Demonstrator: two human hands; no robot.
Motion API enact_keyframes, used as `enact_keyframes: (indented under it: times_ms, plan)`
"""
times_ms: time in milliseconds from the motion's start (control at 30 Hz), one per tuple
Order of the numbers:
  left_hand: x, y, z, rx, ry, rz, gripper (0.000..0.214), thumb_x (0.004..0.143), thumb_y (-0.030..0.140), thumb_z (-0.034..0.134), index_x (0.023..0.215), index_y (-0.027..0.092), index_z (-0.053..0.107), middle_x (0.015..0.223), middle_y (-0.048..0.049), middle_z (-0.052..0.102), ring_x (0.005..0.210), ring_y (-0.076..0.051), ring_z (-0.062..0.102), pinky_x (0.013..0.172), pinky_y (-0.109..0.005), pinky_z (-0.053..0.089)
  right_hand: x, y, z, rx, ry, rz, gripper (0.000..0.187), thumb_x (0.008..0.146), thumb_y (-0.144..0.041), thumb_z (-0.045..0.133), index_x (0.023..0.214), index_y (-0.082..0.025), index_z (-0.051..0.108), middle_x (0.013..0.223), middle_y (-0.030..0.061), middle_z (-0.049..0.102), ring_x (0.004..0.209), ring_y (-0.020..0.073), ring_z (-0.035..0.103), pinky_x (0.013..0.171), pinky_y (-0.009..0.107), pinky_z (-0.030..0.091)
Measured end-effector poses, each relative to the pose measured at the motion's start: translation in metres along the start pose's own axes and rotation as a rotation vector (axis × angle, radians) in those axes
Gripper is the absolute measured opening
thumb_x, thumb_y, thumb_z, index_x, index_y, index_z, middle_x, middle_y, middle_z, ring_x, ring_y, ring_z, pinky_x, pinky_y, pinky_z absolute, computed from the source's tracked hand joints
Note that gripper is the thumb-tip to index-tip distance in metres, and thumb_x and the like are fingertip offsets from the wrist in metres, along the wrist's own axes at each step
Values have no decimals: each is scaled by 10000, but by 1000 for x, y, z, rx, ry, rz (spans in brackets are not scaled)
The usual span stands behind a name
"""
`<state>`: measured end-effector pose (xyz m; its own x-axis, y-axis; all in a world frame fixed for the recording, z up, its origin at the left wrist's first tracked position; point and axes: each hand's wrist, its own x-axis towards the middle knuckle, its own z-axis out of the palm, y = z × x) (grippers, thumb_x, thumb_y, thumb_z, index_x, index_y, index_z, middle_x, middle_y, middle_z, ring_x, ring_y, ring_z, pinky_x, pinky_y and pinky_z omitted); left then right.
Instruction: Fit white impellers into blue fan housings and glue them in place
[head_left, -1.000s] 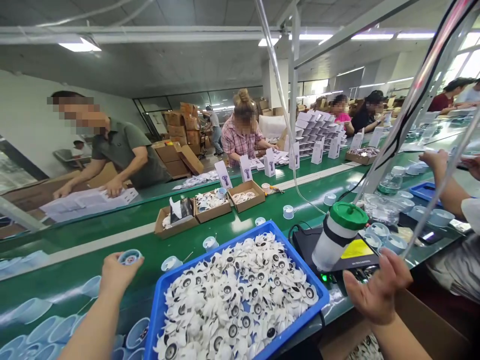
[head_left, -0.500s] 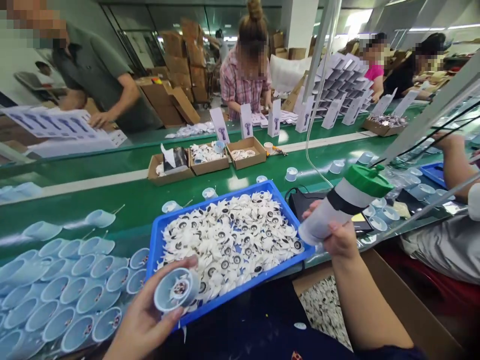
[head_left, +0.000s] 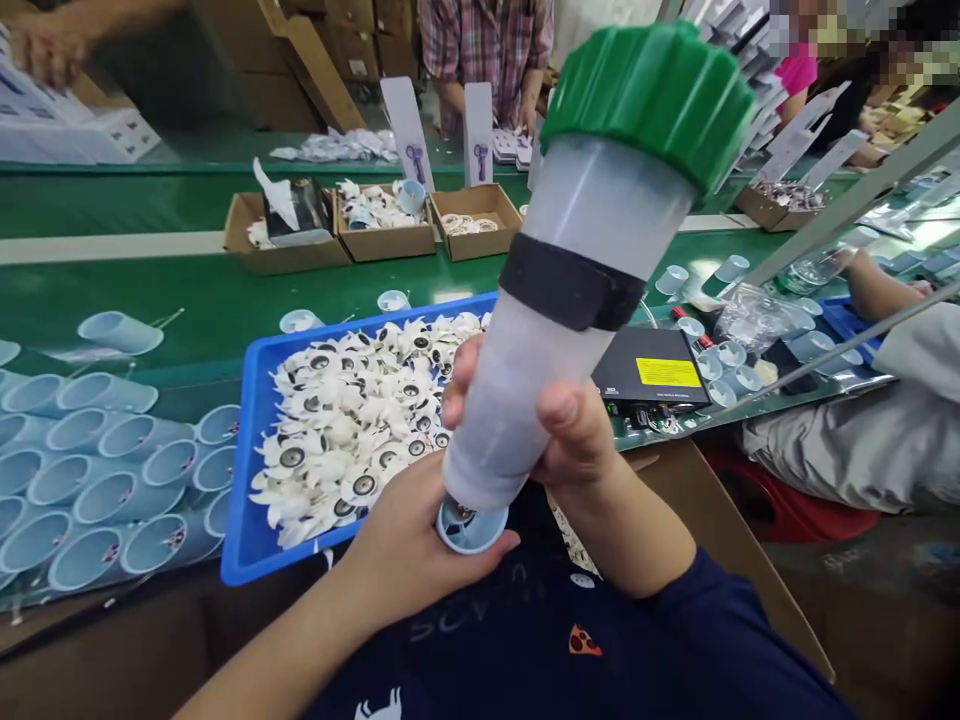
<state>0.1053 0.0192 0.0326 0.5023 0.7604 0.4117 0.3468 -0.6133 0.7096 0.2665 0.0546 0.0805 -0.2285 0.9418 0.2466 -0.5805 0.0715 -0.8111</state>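
My left hand (head_left: 401, 530) is wrapped round a light blue plastic cup (head_left: 476, 535) just in front of my body. Some small inner parts show at the cup's mouth. In my right hand (head_left: 577, 440) is a translucent white cylinder (head_left: 517, 390) with a black band and a ribbed green cap (head_left: 649, 100). It is tilted, its lower end at the cup's mouth and hiding part of it; how far it goes in I cannot tell. Behind my hands lies a blue tray (head_left: 244, 450) heaped with white fan wheels (head_left: 330, 420).
Rows of light blue cups (head_left: 90, 500) lie at left. Cardboard boxes (head_left: 382, 240) of small parts stand on the green conveyor (head_left: 195, 290). A black device (head_left: 645, 365) with a yellow label is at right. Co-workers stand across the line, and another person's arm (head_left: 885, 290) is at right.
My hands have come together in front of me. The cylinder has moved left and nearer, its lower end now at the cup held in my left hand. The view has tipped down.
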Motion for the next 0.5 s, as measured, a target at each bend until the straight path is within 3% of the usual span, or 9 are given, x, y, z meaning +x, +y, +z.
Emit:
enact_keyframes:
  times_ms: [333,433,500]
  plan:
    - [1,-5,2,-37,10,-56,243,707,262,822,820,216,612,780,23,682,634,-140,624,583,-256,504,-2,-5,4,-63,56,82,636,535,-652,886,941,-238,626,795,20,664,643,184,631,629,386,642]
    - [2,-5,-3,-33,-34,-116,293,689,327,859,865,220,650,779,15,689,642,-160,643,574,-263,505,3,1,2,-47,84,67,619,547,-652,876,923,-220,642,790,25,665,640,178,643,620,360,636]
    - [3,-4,-7,-93,-147,-177,429,662,406,893,999,241,685,798,16,706,639,-171,656,556,-262,512,5,5,-4,-22,86,36,627,587,-705,825,928,-206,656,810,37,671,649,180,655,604,350,628]
